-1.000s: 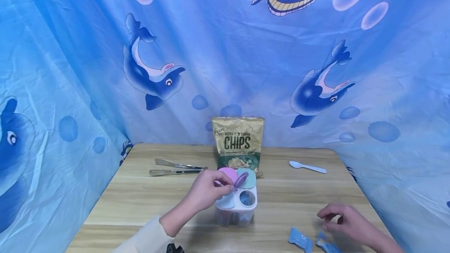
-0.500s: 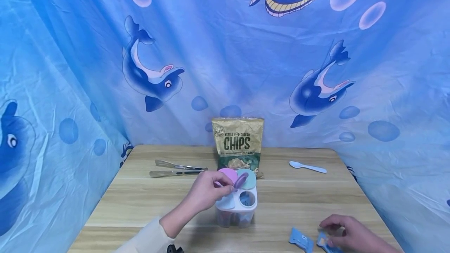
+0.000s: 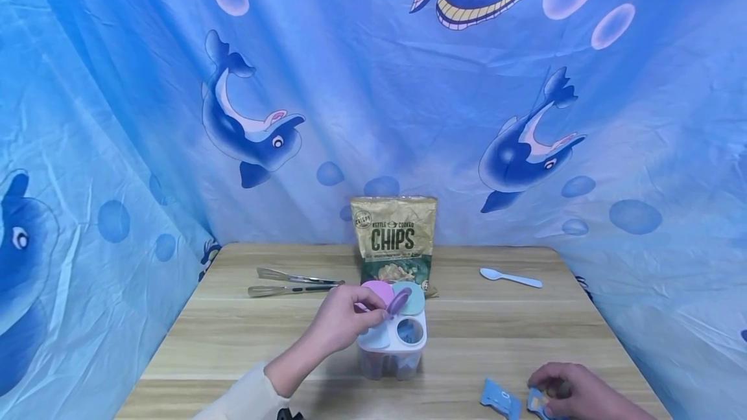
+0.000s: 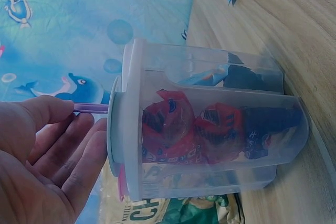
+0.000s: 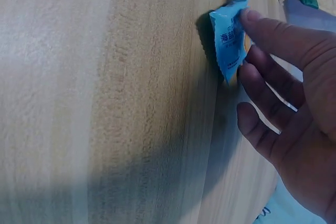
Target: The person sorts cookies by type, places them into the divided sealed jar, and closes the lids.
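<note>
A clear divided container (image 4: pixel 220 98) stands on the table, its white top (image 3: pixel 395 340) bearing pink (image 3: pixel 379 290), green (image 3: pixel 414 302) and pale blue lids. Its purple lid (image 3: pixel 399 301) is raised, baring a round opening with blue packets below. My left hand (image 3: pixel 345 314) pinches this lid between thumb and fingers. At the front right, my right hand (image 3: pixel 574 389) grips a small blue snack packet (image 5: pixel 229 38), thumb on one side and fingers on the other. A second blue packet (image 3: pixel 500 399) lies just left of it. Red packets (image 4: pixel 173 124) show through the container wall.
Behind the container stands a bag of chips (image 3: pixel 394 238). Metal tongs (image 3: pixel 294 284) lie at the back left, and a pale blue spoon (image 3: pixel 510 277) at the back right. A blue sea-print curtain (image 3: pixel 373 83) surrounds the wooden table (image 3: pixel 467 323).
My right hand has come down onto the right-hand blue packet and taken hold of it. My left hand keeps the purple lid raised, as before.
</note>
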A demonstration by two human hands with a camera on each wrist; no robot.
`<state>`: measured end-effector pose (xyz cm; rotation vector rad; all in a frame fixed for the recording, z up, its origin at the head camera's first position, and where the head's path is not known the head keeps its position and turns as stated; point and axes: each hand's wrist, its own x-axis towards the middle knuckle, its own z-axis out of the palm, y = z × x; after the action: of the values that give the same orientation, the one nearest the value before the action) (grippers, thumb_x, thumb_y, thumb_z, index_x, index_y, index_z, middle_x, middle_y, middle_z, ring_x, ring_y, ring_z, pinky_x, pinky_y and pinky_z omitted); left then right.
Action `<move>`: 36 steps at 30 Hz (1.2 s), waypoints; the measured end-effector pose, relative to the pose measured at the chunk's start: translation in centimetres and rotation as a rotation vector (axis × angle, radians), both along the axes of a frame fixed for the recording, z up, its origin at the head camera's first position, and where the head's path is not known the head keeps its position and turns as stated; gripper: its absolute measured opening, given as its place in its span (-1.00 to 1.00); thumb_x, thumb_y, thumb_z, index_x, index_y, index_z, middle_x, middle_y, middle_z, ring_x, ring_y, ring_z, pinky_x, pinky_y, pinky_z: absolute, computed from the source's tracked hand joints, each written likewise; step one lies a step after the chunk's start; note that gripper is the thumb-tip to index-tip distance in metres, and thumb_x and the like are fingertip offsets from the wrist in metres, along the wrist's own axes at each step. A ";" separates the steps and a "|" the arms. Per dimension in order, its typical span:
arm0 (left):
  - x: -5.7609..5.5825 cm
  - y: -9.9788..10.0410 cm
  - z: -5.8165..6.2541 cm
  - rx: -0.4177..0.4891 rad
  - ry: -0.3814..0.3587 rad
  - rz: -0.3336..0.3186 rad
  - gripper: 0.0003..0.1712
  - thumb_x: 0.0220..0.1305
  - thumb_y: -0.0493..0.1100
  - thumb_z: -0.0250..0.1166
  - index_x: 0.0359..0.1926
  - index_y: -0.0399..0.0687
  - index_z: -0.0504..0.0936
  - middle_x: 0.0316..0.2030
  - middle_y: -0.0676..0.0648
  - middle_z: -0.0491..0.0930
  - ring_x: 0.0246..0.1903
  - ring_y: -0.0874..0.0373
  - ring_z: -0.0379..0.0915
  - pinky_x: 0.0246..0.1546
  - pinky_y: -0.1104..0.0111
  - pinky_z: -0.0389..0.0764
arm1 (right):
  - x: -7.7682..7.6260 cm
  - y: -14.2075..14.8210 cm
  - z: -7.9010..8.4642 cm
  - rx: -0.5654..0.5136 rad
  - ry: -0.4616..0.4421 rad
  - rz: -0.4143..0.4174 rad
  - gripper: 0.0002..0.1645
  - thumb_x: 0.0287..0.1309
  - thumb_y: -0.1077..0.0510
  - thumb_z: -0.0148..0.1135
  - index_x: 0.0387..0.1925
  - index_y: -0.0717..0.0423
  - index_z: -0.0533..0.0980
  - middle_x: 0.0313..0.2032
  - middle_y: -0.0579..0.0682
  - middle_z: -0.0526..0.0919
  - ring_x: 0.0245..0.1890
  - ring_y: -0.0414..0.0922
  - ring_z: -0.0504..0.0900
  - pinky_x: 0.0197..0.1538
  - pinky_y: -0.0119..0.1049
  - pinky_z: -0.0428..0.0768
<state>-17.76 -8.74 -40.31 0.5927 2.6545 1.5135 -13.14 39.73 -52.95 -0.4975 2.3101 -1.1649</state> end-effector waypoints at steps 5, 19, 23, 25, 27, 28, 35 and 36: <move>0.0 0.0 0.0 -0.009 0.005 0.003 -0.95 0.17 -0.19 0.48 -0.32 0.03 0.82 -0.40 0.12 0.73 -0.31 0.20 0.61 -0.39 0.42 0.71 | 0.1 -0.2 -0.1 -0.028 0.043 0.039 -0.60 0.18 0.22 0.44 0.04 0.24 0.63 -0.23 -0.16 0.64 -0.31 -0.38 0.51 -0.30 -0.42 0.58; 0.1 0.0 -0.1 -0.010 0.014 0.001 -0.95 0.17 -0.18 0.48 -0.32 0.00 0.81 -0.40 0.11 0.73 -0.34 0.19 0.62 -0.41 0.42 0.71 | 0.3 0.2 -0.5 0.023 0.067 -0.002 -0.78 0.15 0.09 0.47 -0.17 0.03 0.67 -0.35 -0.19 0.63 -0.40 -0.36 0.52 -0.40 -0.42 0.51; 0.1 0.0 -0.2 -0.009 0.012 -0.001 -0.96 0.17 -0.18 0.48 -0.32 0.00 0.81 -0.40 0.11 0.73 -0.33 0.17 0.63 -0.41 0.42 0.71 | 0.1 0.3 -0.3 0.049 0.024 -0.031 -0.79 0.14 0.07 0.48 -0.21 0.03 0.66 -0.38 -0.15 0.66 -0.42 -0.31 0.56 -0.40 -0.40 0.52; 0.1 0.0 -0.2 -0.011 0.012 -0.001 -0.96 0.17 -0.18 0.48 -0.32 0.01 0.81 -0.40 0.11 0.73 -0.32 0.17 0.63 -0.40 0.43 0.71 | -0.1 0.4 -0.1 0.053 0.002 -0.049 -0.79 0.14 0.08 0.48 -0.22 0.05 0.66 -0.38 -0.13 0.69 -0.42 -0.28 0.58 -0.39 -0.39 0.53; 0.1 0.0 -0.2 -0.011 0.012 0.000 -0.96 0.17 -0.18 0.48 -0.32 0.01 0.81 -0.40 0.11 0.73 -0.32 0.17 0.63 -0.40 0.42 0.71 | -0.3 0.6 0.2 0.055 0.012 -0.053 -0.80 0.14 0.10 0.48 -0.22 0.06 0.67 -0.36 -0.13 0.70 -0.41 -0.28 0.58 -0.38 -0.40 0.53; 0.1 0.0 -0.2 -0.012 0.012 0.000 -0.96 0.17 -0.18 0.48 -0.32 0.01 0.81 -0.40 0.11 0.73 -0.32 0.17 0.63 -0.40 0.43 0.71 | -0.4 0.7 0.3 0.053 0.028 -0.049 -0.81 0.15 0.10 0.47 -0.22 0.05 0.68 -0.35 -0.13 0.71 -0.40 -0.29 0.60 -0.36 -0.40 0.54; 0.0 0.0 -0.1 -0.005 0.010 0.007 -0.95 0.16 -0.19 0.49 -0.32 0.01 0.82 -0.40 0.11 0.73 -0.32 0.18 0.63 -0.41 0.42 0.71 | -1.9 0.3 2.3 0.063 0.213 -0.029 -0.87 0.22 0.09 0.44 -0.20 -0.03 0.72 -0.29 -0.23 0.74 -0.37 -0.37 0.61 -0.36 -0.41 0.60; 0.0 0.0 -0.1 -0.006 0.011 0.006 -0.95 0.15 -0.19 0.49 -0.32 0.02 0.82 -0.40 0.11 0.74 -0.32 0.18 0.63 -0.42 0.42 0.71 | -2.1 0.0 2.9 0.070 0.233 -0.029 -0.86 0.23 0.08 0.43 -0.19 -0.02 0.72 -0.28 -0.24 0.74 -0.36 -0.37 0.61 -0.36 -0.41 0.61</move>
<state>-17.78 -8.75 -40.40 0.5951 2.6700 1.5083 -15.27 39.73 -50.03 -0.6029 2.5543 -1.0843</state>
